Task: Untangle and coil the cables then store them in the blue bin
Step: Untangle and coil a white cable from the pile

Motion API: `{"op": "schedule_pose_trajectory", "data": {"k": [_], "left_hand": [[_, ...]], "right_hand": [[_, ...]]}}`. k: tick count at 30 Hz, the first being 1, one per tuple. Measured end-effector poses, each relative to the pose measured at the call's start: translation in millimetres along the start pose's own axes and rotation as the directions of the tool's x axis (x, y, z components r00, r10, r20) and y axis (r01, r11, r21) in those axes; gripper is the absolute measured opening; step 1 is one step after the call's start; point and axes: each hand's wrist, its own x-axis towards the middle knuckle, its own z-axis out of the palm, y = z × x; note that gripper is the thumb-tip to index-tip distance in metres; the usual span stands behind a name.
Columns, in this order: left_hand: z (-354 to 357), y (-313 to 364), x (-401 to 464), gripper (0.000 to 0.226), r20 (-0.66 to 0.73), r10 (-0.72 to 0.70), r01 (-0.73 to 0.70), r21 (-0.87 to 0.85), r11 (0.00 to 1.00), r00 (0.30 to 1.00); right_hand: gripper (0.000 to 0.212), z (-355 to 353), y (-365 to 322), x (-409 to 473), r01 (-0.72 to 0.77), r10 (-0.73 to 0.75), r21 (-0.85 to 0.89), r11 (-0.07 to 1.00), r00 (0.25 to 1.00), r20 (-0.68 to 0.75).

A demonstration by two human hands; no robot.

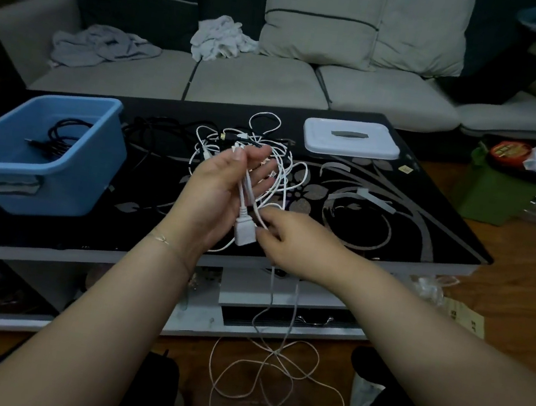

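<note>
Head view shows one black cable (58, 138) already coiled in the blue bin (59, 175) at the surface's left; a black-and-white tangle (234, 140) remains mid-surface, so most work is left. Left hand (224, 190), palm up and loosely cupped, holds white cables (246, 224); right hand (292, 240) pinches a strand beside the plug, its slack trailing to the floor.

The bin (61, 155) sits left on the table (410, 221), cables (250, 146) mid-table, lid (352, 138) right.

Blue bin (61, 155), table's left: top open, one black cable (60, 138) inside. Cable tangle (250, 142) lies between bin and white lid (352, 138).
</note>
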Motion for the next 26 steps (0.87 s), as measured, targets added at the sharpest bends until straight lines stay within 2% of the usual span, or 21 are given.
{"op": "schedule_pose_trajectory", "data": {"k": [2, 3, 5, 6, 8, 9, 10, 12, 16, 18, 22, 24, 26], "left_hand": [[-2, -4, 2, 0.028, -0.047, 0.069, -0.056, 0.244, 0.968, 0.997], [-3, -7, 3, 0.027, -0.045, 0.102, -0.077, 0.381, 0.921, 0.994], [-2, -11, 1, 0.026, 0.008, 0.148, -0.121, 0.613, 0.781, 0.989], [-3, -13, 0, 0.024, 0.059, 0.170, -0.159, 0.725, 0.670, 0.984], [-8, -16, 0, 0.027, 0.192, 0.192, -0.251, 0.897, 0.364, 0.962], [-9, -17, 0, 0.035, 0.235, 0.172, -0.276, 0.921, 0.275, 0.957], [-8, -16, 0, 0.039, 0.244, 0.135, -0.273, 0.923, 0.271, 0.960], [-7, -14, -1, 0.035, 0.213, 0.082, -0.228, 0.904, 0.362, 0.974], [-4, -9, -3, 0.031, 0.191, -0.062, -0.138, 0.867, 0.478, 0.980], [-3, -8, -6, 0.036, 0.212, -0.135, -0.111, 0.842, 0.528, 0.968], [0, -4, -7, 0.043, 0.234, -0.248, 0.039, 0.648, 0.761, 0.940], [0, 0, -8, 0.043, 0.260, -0.261, 0.066, 0.579, 0.813, 0.930], [-2, 1, -9, 0.047, 0.299, -0.241, 0.036, 0.558, 0.829, 0.923]], "right_hand": [[0.017, 2, 0, -1, 0.011, -0.009, -0.103, 0.995, 1.000, 0.028], [0.023, 2, -1, 0, 0.012, -0.009, -0.117, 0.993, 1.000, 0.026], [0.026, 0, -1, 1, 0.020, -0.020, -0.018, 1.000, 1.000, 0.009], [0.025, -1, -1, 3, 0.028, -0.028, 0.052, 0.998, 1.000, 0.011], [0.019, -3, 0, 3, 0.022, -0.028, 0.143, 0.990, 0.999, 0.035], [0.013, -4, 0, 3, 0.021, -0.029, 0.169, 0.985, 0.999, 0.043], [0.013, -6, 0, 3, 0.025, -0.033, 0.184, 0.983, 0.999, 0.043], [0.019, -10, 1, 0, 0.022, -0.028, 0.181, 0.983, 0.999, 0.029], [0.027, -22, 0, -5, -0.038, 0.021, -0.129, 0.991, 0.990, -0.137], [0.032, -27, 0, -6, -0.076, 0.035, -0.178, 0.981, 0.975, -0.221], [0.039, -32, 10, 0, -0.126, 0.103, -0.061, 0.990, 0.952, -0.289], [0.035, -35, 15, 2, -0.054, 0.082, 0.132, 0.990, 0.972, -0.221], [0.030, -38, 18, 2, 0.031, 0.017, 0.283, 0.959, 0.986, -0.165]]}}
